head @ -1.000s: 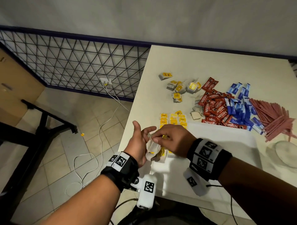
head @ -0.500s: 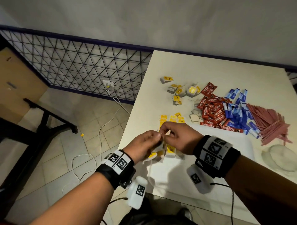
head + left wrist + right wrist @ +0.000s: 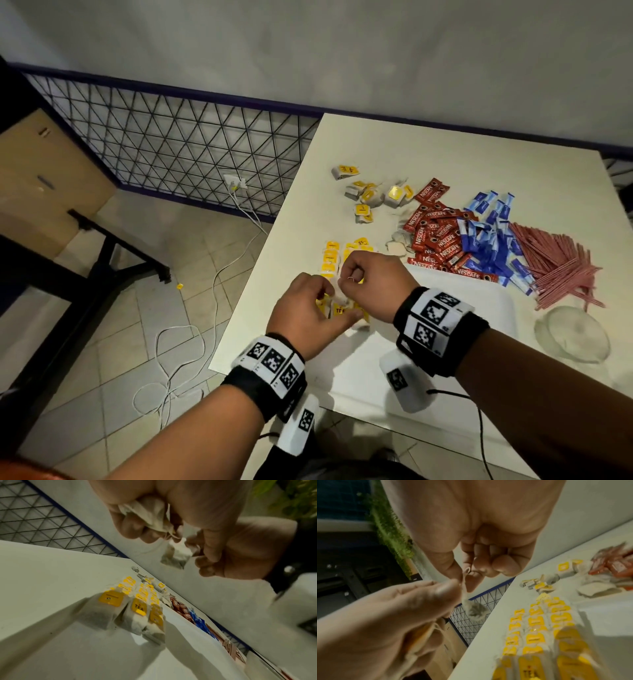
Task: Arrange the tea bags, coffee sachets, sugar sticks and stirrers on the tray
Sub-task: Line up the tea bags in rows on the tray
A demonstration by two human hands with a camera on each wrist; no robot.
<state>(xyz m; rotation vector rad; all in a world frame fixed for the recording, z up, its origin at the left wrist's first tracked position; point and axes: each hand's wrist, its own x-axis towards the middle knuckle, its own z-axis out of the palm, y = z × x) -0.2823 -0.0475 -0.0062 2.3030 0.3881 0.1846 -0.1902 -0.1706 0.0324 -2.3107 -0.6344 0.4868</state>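
Table: white square table (image 3: 445, 154), beside a black wire-mesh fence.
Change: both hands rose above the white rectangular tray (image 3: 462, 308).
Left hand (image 3: 305, 315): grips crumpled paper tea bags (image 3: 150, 513).
Right hand (image 3: 373, 284): pinches one small tea bag (image 3: 178, 553), now pulled free.
Meaning: next goes into the yellow-tagged rows.

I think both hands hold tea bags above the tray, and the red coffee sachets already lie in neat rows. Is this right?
Not quite. In the head view the coffee sachets lie in a loose heap, not in rows. The left hand and right hand do hold tea bags above the tray.

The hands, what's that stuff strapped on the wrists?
Both hands, left hand and right hand, are bare, with no sleeves. Each wrist wears a black band covered in white squares with black checkered codes. A small white box hangs under each, with a thin black cable.
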